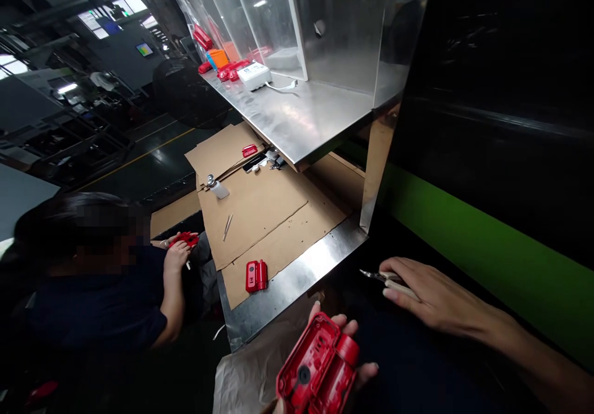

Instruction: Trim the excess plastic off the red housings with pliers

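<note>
Your left fingers cradle a hollow red plastic casing; your right fingers grip pale-handled metal pliers, apart from it. What's done or left isn't discernible.

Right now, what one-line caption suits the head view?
Left hand cradles a red housing; right hand grips a pale-handled tool.
</note>
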`<state>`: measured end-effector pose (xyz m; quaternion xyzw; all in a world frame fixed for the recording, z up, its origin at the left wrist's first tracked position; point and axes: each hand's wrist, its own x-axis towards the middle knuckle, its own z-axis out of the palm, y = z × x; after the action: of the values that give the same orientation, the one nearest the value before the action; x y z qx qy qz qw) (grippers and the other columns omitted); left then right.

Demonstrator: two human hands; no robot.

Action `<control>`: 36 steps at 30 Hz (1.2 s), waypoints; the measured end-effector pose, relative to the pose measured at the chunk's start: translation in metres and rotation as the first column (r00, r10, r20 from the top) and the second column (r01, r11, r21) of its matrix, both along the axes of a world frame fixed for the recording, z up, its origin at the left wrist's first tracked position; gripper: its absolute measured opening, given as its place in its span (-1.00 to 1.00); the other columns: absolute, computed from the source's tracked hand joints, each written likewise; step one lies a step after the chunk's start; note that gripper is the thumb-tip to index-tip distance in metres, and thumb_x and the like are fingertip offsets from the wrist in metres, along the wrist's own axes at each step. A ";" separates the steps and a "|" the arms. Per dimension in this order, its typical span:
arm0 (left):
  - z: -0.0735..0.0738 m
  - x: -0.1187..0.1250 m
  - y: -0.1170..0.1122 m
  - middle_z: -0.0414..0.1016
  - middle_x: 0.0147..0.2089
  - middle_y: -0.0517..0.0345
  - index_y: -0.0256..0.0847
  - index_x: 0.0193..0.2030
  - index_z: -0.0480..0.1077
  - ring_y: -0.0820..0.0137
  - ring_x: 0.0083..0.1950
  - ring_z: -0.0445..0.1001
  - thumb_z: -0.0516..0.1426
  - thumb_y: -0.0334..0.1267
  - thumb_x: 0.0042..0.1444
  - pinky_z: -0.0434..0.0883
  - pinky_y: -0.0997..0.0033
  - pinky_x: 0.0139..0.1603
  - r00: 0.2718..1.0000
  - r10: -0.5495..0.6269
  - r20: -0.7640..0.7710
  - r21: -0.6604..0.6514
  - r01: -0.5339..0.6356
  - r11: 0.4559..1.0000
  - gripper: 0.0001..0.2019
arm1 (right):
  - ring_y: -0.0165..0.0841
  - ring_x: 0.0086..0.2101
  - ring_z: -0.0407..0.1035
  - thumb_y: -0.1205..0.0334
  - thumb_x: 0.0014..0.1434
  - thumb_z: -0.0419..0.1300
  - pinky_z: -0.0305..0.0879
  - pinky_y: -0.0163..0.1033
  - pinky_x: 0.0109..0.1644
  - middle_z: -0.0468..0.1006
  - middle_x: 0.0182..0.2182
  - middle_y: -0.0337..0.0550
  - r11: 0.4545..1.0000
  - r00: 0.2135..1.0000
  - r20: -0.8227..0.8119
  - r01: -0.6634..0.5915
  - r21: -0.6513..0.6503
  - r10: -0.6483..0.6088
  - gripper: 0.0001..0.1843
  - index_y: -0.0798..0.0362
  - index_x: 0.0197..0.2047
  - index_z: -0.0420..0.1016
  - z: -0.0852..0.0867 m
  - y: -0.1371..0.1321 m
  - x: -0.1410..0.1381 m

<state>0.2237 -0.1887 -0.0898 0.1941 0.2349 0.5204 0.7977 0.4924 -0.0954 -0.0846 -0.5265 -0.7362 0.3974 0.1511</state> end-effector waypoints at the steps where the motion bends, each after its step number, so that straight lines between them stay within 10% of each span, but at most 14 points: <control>1: 0.000 0.000 0.002 0.23 0.46 -0.18 -0.12 0.47 0.15 -0.07 0.49 0.16 0.13 0.21 0.25 0.29 -0.31 0.35 0.992 -0.026 0.124 0.011 0.025 1.000 -0.25 | -0.15 -0.04 0.41 -0.12 0.46 -0.04 0.34 0.01 0.04 0.52 -0.02 0.00 0.998 0.998 -0.065 -0.017 0.067 0.021 -0.56 0.05 0.09 0.38 0.006 0.003 -0.004; 5: -0.006 0.011 0.004 0.18 0.46 -0.25 -0.30 0.48 0.09 -0.06 0.49 0.16 0.06 0.38 0.18 0.21 -0.30 0.40 0.907 -0.081 0.414 0.089 0.048 0.995 -0.06 | -0.24 -0.03 0.39 0.03 0.48 0.02 0.31 -0.11 0.08 0.55 0.00 -0.03 0.897 0.926 -0.260 -0.148 0.417 0.274 -0.62 0.09 0.15 0.42 0.031 0.012 -0.024; 9: -0.003 0.028 0.003 0.34 0.38 -0.21 -0.32 0.25 0.46 0.04 0.37 0.38 -0.02 0.32 0.28 0.33 -0.02 0.38 0.902 -0.029 0.431 0.084 -0.008 0.996 -0.25 | -0.22 -0.04 0.39 0.01 0.40 0.17 0.25 -0.09 0.12 0.58 -0.02 0.00 0.693 0.824 -0.188 -0.301 0.655 0.535 -0.55 0.18 0.16 0.47 0.052 0.011 -0.050; 13: 0.006 0.037 0.003 0.47 0.26 -0.29 -0.45 -0.03 0.59 0.18 0.37 0.39 -0.01 0.13 0.38 0.26 0.28 0.42 0.876 0.065 0.478 0.075 -0.114 0.991 -0.39 | -0.21 -0.15 0.35 -0.06 0.39 0.17 0.22 -0.04 -0.03 0.55 -0.08 0.01 0.560 0.817 0.009 -0.404 0.723 0.577 -0.53 0.21 0.07 0.52 0.062 0.008 -0.071; 20: 0.007 0.039 -0.004 0.56 0.18 -0.16 -0.35 -0.11 0.61 0.22 0.35 0.41 0.01 0.01 0.41 0.27 0.25 0.42 0.847 0.107 0.520 0.016 -0.135 0.991 -0.52 | -0.25 -0.24 0.28 0.00 0.37 0.19 0.17 -0.06 -0.12 0.51 -0.23 -0.12 0.430 0.776 0.281 -0.567 0.702 0.565 -0.64 0.18 -0.11 0.52 0.069 0.003 -0.084; 36: 0.004 0.044 -0.016 0.67 -0.06 -0.10 -0.24 -0.33 0.63 0.25 0.15 0.58 0.16 -0.04 0.30 0.43 0.29 0.27 0.869 0.323 0.376 -0.235 -0.248 0.940 -0.65 | -0.26 -0.27 0.27 0.08 0.41 0.14 0.17 -0.06 -0.12 0.48 -0.28 -0.15 0.388 0.800 0.322 -0.545 0.743 0.506 -0.68 0.16 -0.20 0.53 0.060 -0.010 -0.091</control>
<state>0.2682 -0.2049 -0.0855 -0.0284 0.1345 0.6385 0.7572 0.4019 -0.1052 -0.0246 -0.1459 -0.9630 0.0330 0.2242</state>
